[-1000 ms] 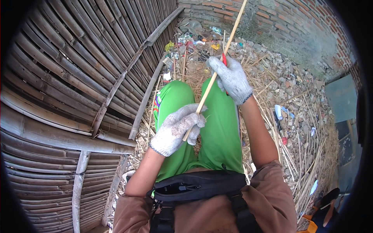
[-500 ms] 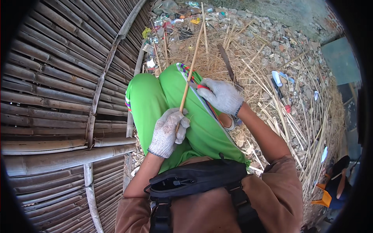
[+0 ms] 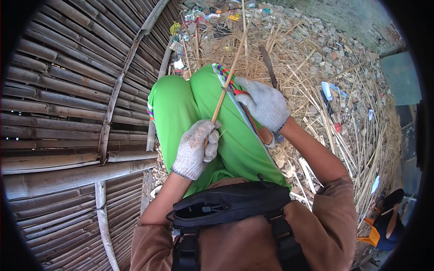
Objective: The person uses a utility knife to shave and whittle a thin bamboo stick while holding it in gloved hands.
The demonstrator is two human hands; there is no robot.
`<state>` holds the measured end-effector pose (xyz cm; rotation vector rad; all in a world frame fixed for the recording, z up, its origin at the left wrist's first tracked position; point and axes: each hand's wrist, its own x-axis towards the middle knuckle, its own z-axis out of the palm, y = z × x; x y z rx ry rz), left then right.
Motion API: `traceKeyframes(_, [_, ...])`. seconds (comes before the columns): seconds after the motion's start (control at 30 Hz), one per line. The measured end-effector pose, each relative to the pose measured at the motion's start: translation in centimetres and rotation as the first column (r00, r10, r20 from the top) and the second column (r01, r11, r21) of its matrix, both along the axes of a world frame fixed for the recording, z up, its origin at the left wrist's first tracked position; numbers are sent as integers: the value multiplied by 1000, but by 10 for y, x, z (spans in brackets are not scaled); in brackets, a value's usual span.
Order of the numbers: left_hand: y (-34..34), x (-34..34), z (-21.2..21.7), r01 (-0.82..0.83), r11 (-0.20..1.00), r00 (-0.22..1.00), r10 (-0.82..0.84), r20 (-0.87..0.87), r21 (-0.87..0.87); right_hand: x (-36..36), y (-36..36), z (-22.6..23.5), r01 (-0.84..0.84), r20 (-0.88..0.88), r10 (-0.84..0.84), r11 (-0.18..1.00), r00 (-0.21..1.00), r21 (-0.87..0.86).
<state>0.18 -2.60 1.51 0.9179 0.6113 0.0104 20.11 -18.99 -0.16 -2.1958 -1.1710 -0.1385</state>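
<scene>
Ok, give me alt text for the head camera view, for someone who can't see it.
A seated person in green trousers holds a thin bamboo stick in the gloved left hand while the gloved right hand sets a red-handled blade against it. A bamboo wall stands left; straw lies right.

Lower end of the thin pale bamboo stick (image 3: pixel 227 83) hidden inside the closed left hand in a grey knitted glove (image 3: pixel 195 149); small red-handled blade (image 3: pixel 235 91) mostly covered by the gloved right hand (image 3: pixel 266 105), its shape indistinct; litter at the top edge (image 3: pixel 212 11) too small to identify; woven bamboo wall (image 3: pixel 68 104) cut off at left
</scene>
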Motion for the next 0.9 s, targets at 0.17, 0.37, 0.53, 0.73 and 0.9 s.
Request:
traceKeyframes(0.17, [-6,4,5,-34,994,999,34,0,-105,-4,-1,-2,4,-47,-3,1000,999,31])
traceKeyframes(0.37, [-14,8,5,-47,996,999,49,23,-79,-49,-16,22,-127,-44,129,991,991,37])
traceKeyframes(0.53, [-14,7,2,-48,996,999,46,28,77,-16,-10,10,-97,-21,99,992,995,82])
traceKeyframes(0.73, [-13,4,5,-85,996,996,85,16,35,-43,-15,16,-136,10,136,988,991,78])
traceKeyframes(0.9, [-19,1,6,-91,987,996,90,8,136,-15,-11,8,5,6,-5,998,1000,62])
